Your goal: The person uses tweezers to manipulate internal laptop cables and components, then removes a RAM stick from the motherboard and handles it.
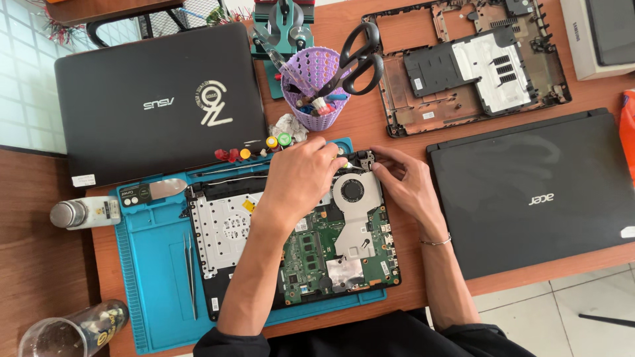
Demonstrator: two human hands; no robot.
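Note:
An opened laptop base (225,231) lies on a teal work mat (152,277), its green circuit board (311,248) and silver fan assembly (356,198) exposed. My left hand (301,175) rests over the far edge of the board, fingers curled near the fan's top corner; whether it holds a tool is hidden. My right hand (407,182) touches the black hinge corner (364,158) of the base with its fingertips, beside the fan.
Closed black laptops lie at the left (159,99) and right (536,192). A stripped laptop shell (463,66) sits at the back. A purple basket (314,89) holds scissors (360,56). Tweezers (190,271), a scraper (155,190), a small bottle (86,213) and a glass (73,330) are at the left.

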